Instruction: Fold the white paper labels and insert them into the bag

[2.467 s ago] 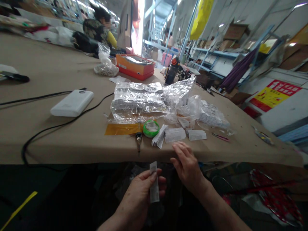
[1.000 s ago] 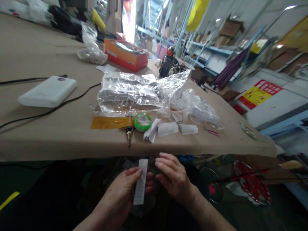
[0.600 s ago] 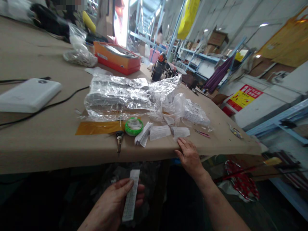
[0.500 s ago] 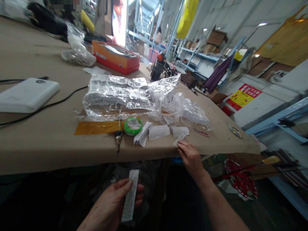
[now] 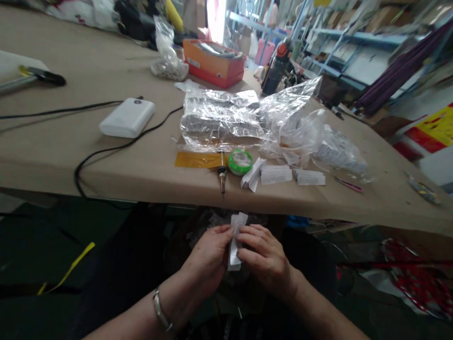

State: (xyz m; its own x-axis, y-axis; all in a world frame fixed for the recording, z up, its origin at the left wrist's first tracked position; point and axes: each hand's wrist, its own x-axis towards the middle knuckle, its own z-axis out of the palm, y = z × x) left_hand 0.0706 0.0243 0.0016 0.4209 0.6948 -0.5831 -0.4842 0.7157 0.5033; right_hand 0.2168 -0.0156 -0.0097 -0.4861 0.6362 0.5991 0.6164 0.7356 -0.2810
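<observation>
Just below the table's front edge, my left hand (image 5: 208, 255) grips narrow white printed paper slips (image 5: 234, 250), its thumb on their left side. My right hand (image 5: 269, 257) is closed against the slips from the right, its fingertips pressing on them. Two slips overlap at a slight angle. On the table edge beyond lie a fanned stack of slips (image 5: 253, 175), a middle stack (image 5: 276, 174) and a right stack (image 5: 310, 177). Left of these stand a round green container (image 5: 240, 163) and a soldering iron (image 5: 222, 174), its tip pointing towards me.
Clear plastic bags (image 5: 226, 118) lie behind the stacks. Amber tape (image 5: 196, 159) is beside the iron, pink tweezers (image 5: 348, 184) to the right. A white power bank (image 5: 128, 117), a black cable (image 5: 101, 152), an orange box (image 5: 214, 66) and a dark bottle (image 5: 276, 71) stand farther off.
My right hand has come from the right stack on the table, with a slip, down to my left hand. Both hands now meet at the slips. The view has turned left.
</observation>
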